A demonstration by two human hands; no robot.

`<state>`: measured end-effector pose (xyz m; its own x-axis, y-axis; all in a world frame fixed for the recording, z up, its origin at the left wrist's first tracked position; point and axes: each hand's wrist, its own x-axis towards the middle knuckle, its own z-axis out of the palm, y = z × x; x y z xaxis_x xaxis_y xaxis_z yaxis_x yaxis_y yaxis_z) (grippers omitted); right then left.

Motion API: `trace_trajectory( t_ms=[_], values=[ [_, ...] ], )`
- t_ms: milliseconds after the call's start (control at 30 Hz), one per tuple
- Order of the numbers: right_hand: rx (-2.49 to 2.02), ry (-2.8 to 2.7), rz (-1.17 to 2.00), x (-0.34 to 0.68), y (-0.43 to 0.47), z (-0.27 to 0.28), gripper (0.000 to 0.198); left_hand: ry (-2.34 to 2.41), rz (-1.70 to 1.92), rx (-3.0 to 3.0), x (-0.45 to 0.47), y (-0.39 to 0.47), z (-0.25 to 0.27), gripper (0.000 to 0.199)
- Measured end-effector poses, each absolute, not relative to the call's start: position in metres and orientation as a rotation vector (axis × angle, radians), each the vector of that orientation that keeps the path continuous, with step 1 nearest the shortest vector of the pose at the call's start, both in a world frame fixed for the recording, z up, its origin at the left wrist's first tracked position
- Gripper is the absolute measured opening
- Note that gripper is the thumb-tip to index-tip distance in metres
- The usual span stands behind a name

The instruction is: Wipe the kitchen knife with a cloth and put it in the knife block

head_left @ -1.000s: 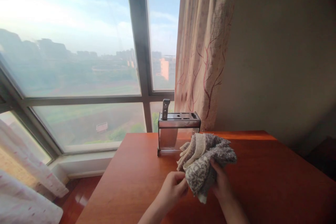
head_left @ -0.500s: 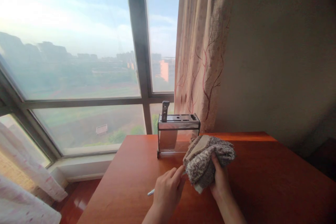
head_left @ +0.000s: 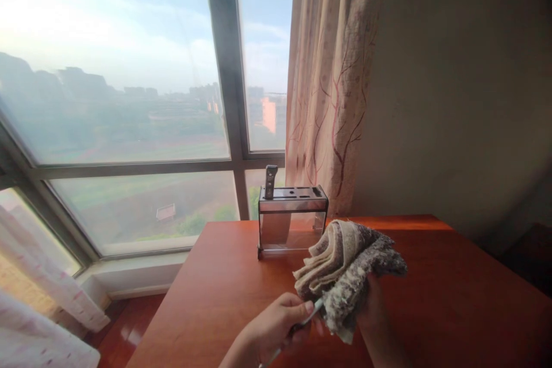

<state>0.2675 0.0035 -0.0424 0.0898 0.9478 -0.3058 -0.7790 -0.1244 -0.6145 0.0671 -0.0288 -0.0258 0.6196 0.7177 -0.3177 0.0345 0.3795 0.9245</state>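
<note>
My left hand (head_left: 282, 322) is closed around a slim silvery utensil (head_left: 308, 315), whose exact kind I cannot make out. One pale end reaches the edge of a folded grey-and-beige towel (head_left: 345, 264); the other end sticks out below my fingers. From the right side, my right hand (head_left: 374, 305) grips the towel, most of its fingers hidden behind the cloth and in shade. Behind the towel stands a clear-sided knife block (head_left: 293, 207) with a slotted top. A single dark handle (head_left: 271, 181) with holes rises from its left slot.
The reddish-brown wooden table (head_left: 219, 276) extends beneath my hands. Beyond its far edge hang a beige curtain (head_left: 332, 80) and a large framed window (head_left: 129, 98). A grey wall (head_left: 452, 98) is at the right, and a pale curtain (head_left: 43, 328) hangs at lower left.
The towel has turned and fanned out toward the right, its folded layers now facing me. My left hand has dropped and rotated, showing the utensil's pale end at the towel's edge.
</note>
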Motion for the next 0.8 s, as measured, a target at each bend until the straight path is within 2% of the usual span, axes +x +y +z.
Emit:
trace_trajectory(
  t_ms=[133, 267, 367, 533, 633, 800],
  values=[
    [-0.827, -0.365, 1.485, 0.263, 0.006, -0.039, 0.054, 0.861, 0.567, 1.174, 0.069, -0.025, -0.027, 0.057],
    [-0.904, -0.417, 1.227, 0.254, 0.010, -0.034, 0.055, 1.022, 0.679, 1.386, 0.074, -0.016, -0.039, 0.061],
    [-0.964, -0.422, 1.103, 0.251, 0.015, -0.038, 0.060, 1.280, 0.818, 1.761, 0.075, -0.017, -0.043, 0.051],
    [-1.005, -0.385, 1.009, 0.249, 0.021, -0.051, 0.066, 1.594, 1.186, 2.470, 0.070, -0.025, -0.036, 0.022],
    [-1.003, -0.366, 1.029, 0.247, 0.021, -0.049, 0.066, 1.591, 1.255, 2.547, 0.067, -0.026, -0.032, 0.017],
    [-0.924, -0.360, 1.165, 0.248, 0.012, -0.032, 0.064, 1.546, 1.113, 2.422, 0.067, -0.026, -0.029, 0.021]
  ],
)
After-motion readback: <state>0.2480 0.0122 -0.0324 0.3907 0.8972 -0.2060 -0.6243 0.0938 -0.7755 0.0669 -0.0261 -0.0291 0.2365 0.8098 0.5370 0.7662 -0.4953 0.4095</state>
